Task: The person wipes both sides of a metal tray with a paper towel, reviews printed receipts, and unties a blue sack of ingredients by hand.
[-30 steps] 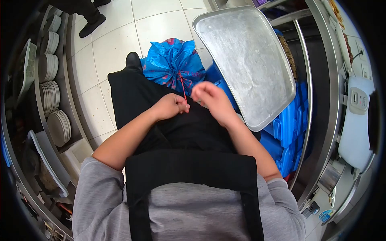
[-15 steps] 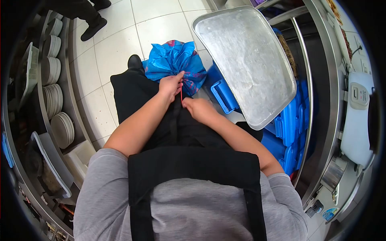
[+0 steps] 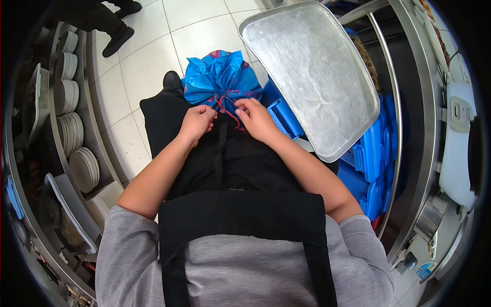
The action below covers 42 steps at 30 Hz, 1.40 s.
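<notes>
A blue plastic bag (image 3: 222, 77) with pink and red marks sits between my legs, its gathered neck facing me. Red string (image 3: 221, 97) is wound at the neck, and a loose end dangles over my black apron (image 3: 225, 158). Just below the neck on the left is my left hand (image 3: 198, 123), its fingers pinched together; what they may hold is hidden. My right hand (image 3: 254, 118) is beside the string on the right, fingers bent and apart, with nothing visible gripped in them.
A metal tray (image 3: 312, 77) rests at right on blue lidded bins (image 3: 365, 153), close to my right arm. Stacked plates (image 3: 84, 169) fill the shelf at left. A person's shoe (image 3: 118, 42) stands on the tiled floor (image 3: 146, 61) at upper left.
My left hand has drawn back from the bag's neck toward me. The string, earlier taut between my hands, now hangs loosely. My right hand has shifted up and its fingers have loosened.
</notes>
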Tool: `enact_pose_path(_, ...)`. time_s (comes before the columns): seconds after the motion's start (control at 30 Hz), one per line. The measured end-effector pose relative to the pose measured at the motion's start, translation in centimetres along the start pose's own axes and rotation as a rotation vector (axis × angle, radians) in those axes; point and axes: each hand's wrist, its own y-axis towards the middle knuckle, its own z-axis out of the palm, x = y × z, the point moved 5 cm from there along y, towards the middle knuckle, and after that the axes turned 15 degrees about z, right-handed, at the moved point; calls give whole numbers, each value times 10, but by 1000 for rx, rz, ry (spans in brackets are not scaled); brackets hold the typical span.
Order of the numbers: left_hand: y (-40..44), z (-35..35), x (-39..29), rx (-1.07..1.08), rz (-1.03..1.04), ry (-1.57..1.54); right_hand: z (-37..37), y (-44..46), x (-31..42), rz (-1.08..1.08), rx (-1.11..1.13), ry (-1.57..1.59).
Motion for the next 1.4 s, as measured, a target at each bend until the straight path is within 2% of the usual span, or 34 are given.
enact_pose_path(0.07, 9, -1, 4, -137, 95, -24, 4, 15, 0, -39, -146, 31)
enact_pose_path(0.1, 17, -2, 5, -249, 157, -2, 7, 19, 3, 15, -124, -7)
enact_pose_path(0.13, 27, 0, 11, -254, 160, -3, 13, 20, -1, 9, -122, -8)
enact_pose_path(0.2, 47, 8, 34, -224, -45, -94, 26, 20, -11, 74, -37, 22)
enact_pose_path(0.27, 63, 12, 46, -228, 0, -100, 43, 8, -28, 135, 208, 25)
enact_pose_path(0.37, 66, 7, 47, -237, 59, -58, 49, -20, -52, 161, 322, 44)
enact_pose_path(0.43, 42, 6, 25, -173, 19, -209, 37, -35, -59, 310, 383, 108)
enact_pose_path(0.47, 32, 0, 18, -169, 19, -207, 29, -40, -59, 312, 380, 110)
enact_pose_path(0.53, 16, -13, 8, -120, -48, -605, 14, -50, -65, 340, 333, 206)
enact_pose_path(0.6, 10, -36, -5, -176, -111, -874, 18, -55, -84, 380, 349, 239)
enact_pose_path(0.63, 17, -51, -9, -93, -9, -980, 20, -57, -88, 382, 352, 256)
enact_pose_path(0.7, 40, -81, -12, -216, 79, -1040, 24, -58, -90, 381, 359, 271)
enact_pose_path(0.83, 105, -124, -24, -342, 5, -552, 27, -51, -77, 325, 341, 187)
enact_pose_path(0.87, 115, -123, -32, -345, 8, -555, 27, -50, -74, 300, 324, 159)
enact_pose_path(0.93, 132, -131, -47, -359, 88, 4, 26, -50, -71, 303, 311, 154)
enact_pose_path(1.0, 141, -126, -38, -386, 191, 119, 24, -51, -68, 310, 295, 152)
enact_pose_path(1.03, 154, -126, -19, -254, 166, 257, 21, -50, -66, 322, 276, 194)
enact_pose_path(1.07, 155, -120, -3, -56, 55, 475, 19, -49, -63, 332, 254, 237)
enact_pose_path(1.1, 140, -108, 8, -44, 86, 446, 19, -47, -61, 331, 250, 241)
enact_pose_path(1.13, 117, -92, 10, -37, 47, 232, 19, -41, -59, 345, 261, 303)
enact_pose_path(1.17, 100, -82, 4, 76, 151, 231, 21, -35, -56, 361, 271, 368)
enact_pose_path(1.2, 88, -71, -6, 124, 164, 89, 22, -28, -49, 364, 266, 378)
enact_pose_path(1.27, 71, -51, -9, 181, -4, -9, 33, -10, -37, 559, 373, 648)
enact_pose_path(1.33, 79, -40, 8, 180, -5, 57, 47, 8, -23, 616, 405, 742)
enact_pose_path(1.4, 87, -37, 17, 42, 47, -42, 54, 23, -13, 738, 306, 783)
